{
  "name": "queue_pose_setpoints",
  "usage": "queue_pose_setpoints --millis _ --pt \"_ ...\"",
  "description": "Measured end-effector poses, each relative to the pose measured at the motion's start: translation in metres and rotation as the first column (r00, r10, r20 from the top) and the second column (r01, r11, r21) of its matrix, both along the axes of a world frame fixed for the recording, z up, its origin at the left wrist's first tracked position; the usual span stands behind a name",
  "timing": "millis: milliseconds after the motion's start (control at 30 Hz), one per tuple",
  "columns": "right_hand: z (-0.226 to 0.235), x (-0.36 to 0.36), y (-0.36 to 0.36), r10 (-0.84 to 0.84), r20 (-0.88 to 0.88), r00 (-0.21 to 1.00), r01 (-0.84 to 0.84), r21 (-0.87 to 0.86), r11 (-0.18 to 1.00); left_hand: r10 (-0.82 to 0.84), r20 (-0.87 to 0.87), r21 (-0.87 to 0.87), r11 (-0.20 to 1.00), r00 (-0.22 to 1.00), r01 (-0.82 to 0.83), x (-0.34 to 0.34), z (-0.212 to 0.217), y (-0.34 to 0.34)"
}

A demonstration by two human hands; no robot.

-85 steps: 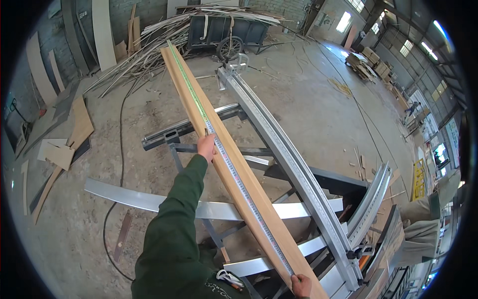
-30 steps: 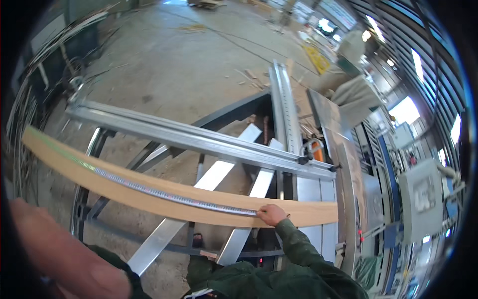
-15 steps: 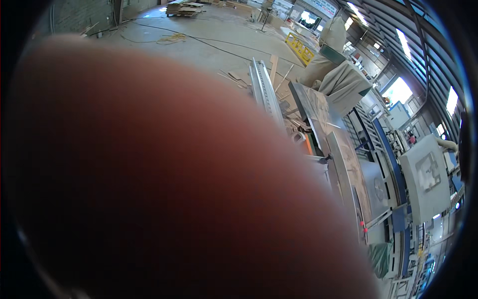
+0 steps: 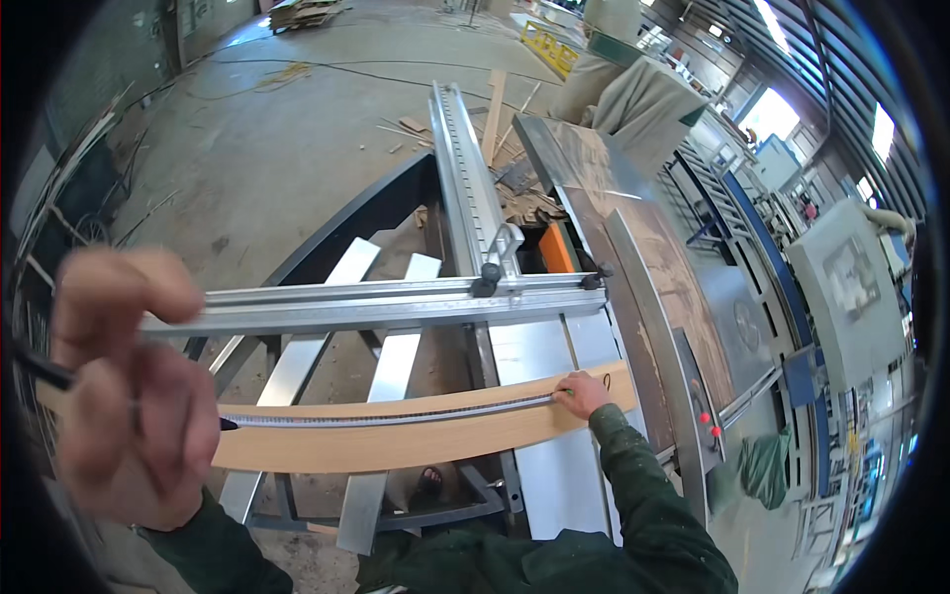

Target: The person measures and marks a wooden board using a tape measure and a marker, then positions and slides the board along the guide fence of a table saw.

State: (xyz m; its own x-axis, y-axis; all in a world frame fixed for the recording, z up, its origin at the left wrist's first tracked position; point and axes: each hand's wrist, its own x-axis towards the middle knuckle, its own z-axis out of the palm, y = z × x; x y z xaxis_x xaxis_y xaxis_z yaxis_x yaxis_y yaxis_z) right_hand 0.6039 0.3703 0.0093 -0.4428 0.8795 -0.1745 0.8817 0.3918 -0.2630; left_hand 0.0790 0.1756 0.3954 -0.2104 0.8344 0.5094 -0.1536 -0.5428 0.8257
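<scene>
A long pale wooden board (image 4: 396, 451) lies across the metal bars of a saw's sliding table. Along it stretches a tape measure blade (image 4: 396, 414). My right hand (image 4: 584, 395), closed, pinches the blade's right end against the board near its right end. Close to the camera, large and blurred, my left hand (image 4: 139, 396) is raised with curled fingers. From its left side sticks a slim dark pen-like stick (image 4: 42, 367), which it seems to hold. A small black tip (image 4: 229, 424) shows at its right edge. The hand hides the blade's left end.
An aluminium fence (image 4: 396, 309) with black knobs crosses behind the board. A long metal rail (image 4: 463, 178) runs away from me. At the right stands the saw's table (image 4: 663, 287) with an orange part (image 4: 557, 247) beside it. Wood offcuts (image 4: 408, 127) litter the floor.
The big blurred shape that covered most of the view has drawn back to the left, where my left hand is now. The board, tape and right hand have come into sight.
</scene>
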Motion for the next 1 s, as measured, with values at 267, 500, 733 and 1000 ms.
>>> queue_pose_setpoints --millis 267,500,733,1000 --pt "-0.023 0.146 0.051 -0.196 0.054 0.979 0.195 0.013 0.981 0.098 0.085 -0.701 0.713 0.992 -0.011 0.071 -0.152 0.054" --pt "-0.011 0.214 0.091 -0.146 -0.029 0.989 0.149 0.127 0.981 0.147 0.179 -0.840 0.537 0.973 0.074 0.126 -0.245 0.045" --pt "-0.026 0.241 0.112 -0.111 -0.061 0.992 0.116 0.076 0.990 0.088 0.246 -0.873 0.452 0.965 0.181 0.221 -0.284 0.071" --pt "-0.020 0.261 0.123 -0.138 0.011 0.990 0.138 0.028 0.990 -0.081 0.166 -0.904 0.385 0.983 0.184 0.300 -0.320 0.117"
